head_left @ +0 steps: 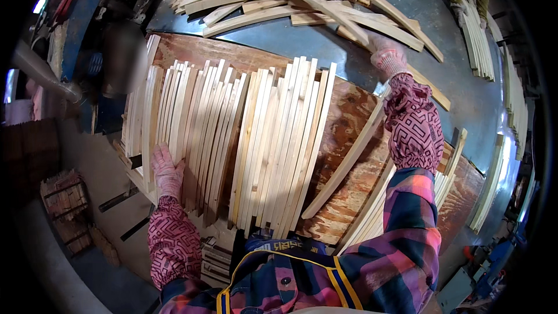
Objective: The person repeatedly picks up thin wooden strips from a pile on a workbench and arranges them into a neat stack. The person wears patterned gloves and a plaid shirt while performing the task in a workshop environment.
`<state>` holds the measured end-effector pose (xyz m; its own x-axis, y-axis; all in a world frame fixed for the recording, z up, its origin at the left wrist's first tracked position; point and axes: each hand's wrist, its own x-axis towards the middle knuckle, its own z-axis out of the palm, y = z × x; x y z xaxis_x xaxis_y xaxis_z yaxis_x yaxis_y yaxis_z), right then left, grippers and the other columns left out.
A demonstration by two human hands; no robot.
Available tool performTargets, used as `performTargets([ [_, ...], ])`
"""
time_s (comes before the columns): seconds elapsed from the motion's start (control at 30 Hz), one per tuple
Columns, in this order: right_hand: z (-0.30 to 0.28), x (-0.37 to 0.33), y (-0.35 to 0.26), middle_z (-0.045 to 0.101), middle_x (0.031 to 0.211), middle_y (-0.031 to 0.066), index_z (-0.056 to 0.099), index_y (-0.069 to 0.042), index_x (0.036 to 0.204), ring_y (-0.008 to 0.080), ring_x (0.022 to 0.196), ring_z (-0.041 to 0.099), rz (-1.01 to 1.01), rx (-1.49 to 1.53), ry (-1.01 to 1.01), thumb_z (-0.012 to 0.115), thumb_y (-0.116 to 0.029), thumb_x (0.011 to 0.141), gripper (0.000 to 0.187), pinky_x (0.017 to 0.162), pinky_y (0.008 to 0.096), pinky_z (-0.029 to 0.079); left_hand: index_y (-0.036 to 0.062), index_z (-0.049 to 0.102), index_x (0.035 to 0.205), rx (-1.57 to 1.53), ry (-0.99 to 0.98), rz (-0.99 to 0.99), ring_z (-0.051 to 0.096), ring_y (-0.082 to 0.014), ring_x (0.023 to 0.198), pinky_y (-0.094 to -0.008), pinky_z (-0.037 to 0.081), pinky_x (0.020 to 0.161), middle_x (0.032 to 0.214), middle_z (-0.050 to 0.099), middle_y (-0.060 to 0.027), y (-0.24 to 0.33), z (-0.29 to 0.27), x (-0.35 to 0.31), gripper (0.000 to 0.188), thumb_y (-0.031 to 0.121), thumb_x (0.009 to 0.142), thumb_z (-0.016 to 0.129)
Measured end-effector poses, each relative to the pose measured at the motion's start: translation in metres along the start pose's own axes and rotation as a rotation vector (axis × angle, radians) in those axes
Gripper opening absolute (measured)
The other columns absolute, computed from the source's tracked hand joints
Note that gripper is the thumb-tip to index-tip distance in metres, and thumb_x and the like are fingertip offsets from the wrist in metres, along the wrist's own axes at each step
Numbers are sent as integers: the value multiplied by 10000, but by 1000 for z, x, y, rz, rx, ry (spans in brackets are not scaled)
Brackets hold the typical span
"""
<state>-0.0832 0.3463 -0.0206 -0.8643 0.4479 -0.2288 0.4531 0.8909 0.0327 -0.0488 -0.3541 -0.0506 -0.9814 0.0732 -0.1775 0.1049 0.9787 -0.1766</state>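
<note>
My left hand (167, 170), in a pale pink glove, lies against the near left part of a row of pale wooden strips (200, 122), fingers stretched out and thumb apart. My right hand (388, 58), gloved the same way, reaches far to the right and is closed at the end of a long wooden strip (317, 4). That strip slants across a loose pile of wooden strips (250, 7) on the blue-grey table. Some blur softens the right fingers. Between my arms stands a second bundle of strips (279, 145), packed side by side on a brown board (343, 122).
A single strip (346, 166) lies slanted on the board, with more strips (372, 203) under my right forearm. Across the blue-grey table (465, 110), another person's gloved hands (459, 14) touch a stack of strips (478, 46). Blue machinery (87, 17) stands at the left.
</note>
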Motion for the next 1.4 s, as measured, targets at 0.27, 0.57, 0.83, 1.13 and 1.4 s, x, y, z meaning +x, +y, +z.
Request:
performTargets([
  [0.27, 28, -62, -57, 681, 783, 114, 705, -71, 1084, 195, 714, 622, -53, 793, 11, 699, -279, 811, 344, 668, 341, 503, 206, 484, 1466, -422, 259, 289, 365, -326, 1412, -415, 324, 1165, 1520, 414, -124, 129, -33, -44, 732, 257, 789, 756],
  [0.57, -20, -141, -18, 681, 857, 77, 591, 32, 1053, 158, 726, 651, 142, 1249, 582, 672, -174, 908, 265, 582, 301, 518, 79, 503, 1397, -644, 74, 336, 472, -332, 1326, -403, 437, 1080, 1442, 471, -153, 165, -7, -106, 562, 191, 870, 665],
  [0.83, 162, -413, -71, 674, 1153, 234, 317, -82, 1508, 407, 1031, 671, 514, 682, -7, 679, -388, 886, 783, 914, 492, 526, 127, 197, 1577, -685, -349, 241, 335, -320, 1451, -400, 287, 1199, 1593, 312, -134, 172, 12, -62, 731, 391, 987, 539],
  [1.13, 172, -433, -116, 612, 1254, 249, 245, -102, 1527, 316, 976, 685, 556, 1706, -219, 651, 42, 831, 819, 785, 387, 616, 153, 144, 1589, -567, -332, 426, 308, -339, 1463, -424, 303, 1193, 1613, 261, -149, 167, 27, -39, 789, 502, 977, 501],
  [1.4, 128, -404, -128, 477, 1450, 225, 375, -88, 1510, 358, 1378, 410, 121, 343, -366, 521, -577, 945, 762, 1122, 454, 359, 114, 195, 1580, -779, -100, 490, 235, -308, 1494, -370, 232, 1220, 1611, 249, -162, 179, 58, -19, 814, 470, 954, 575],
])
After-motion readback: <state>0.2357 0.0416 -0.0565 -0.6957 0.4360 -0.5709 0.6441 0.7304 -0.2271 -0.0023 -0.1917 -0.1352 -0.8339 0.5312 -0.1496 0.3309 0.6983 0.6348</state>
